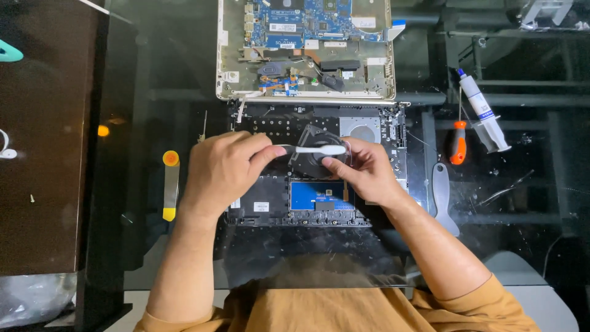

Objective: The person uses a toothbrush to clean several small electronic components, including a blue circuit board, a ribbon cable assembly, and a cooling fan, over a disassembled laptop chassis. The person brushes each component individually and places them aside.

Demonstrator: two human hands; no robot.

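Both hands work over the opened laptop base (319,184) at mid-bench; the left hand (224,169) pinches a white brush (316,149); the right hand (362,169) grips a round black fan (316,161); bare glass bench (153,110) lies open at left; screwdriver (457,142) and syringe (483,112) crowd the right.

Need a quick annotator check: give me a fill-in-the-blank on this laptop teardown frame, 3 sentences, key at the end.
1. Both hands, the left hand and the right hand, hold a slim white tool over a round black ____.
2. The screwdriver right of the open laptop base has an ____ handle.
3. The syringe lies on the ____ side of the glass table.

Missing words: fan; orange; right
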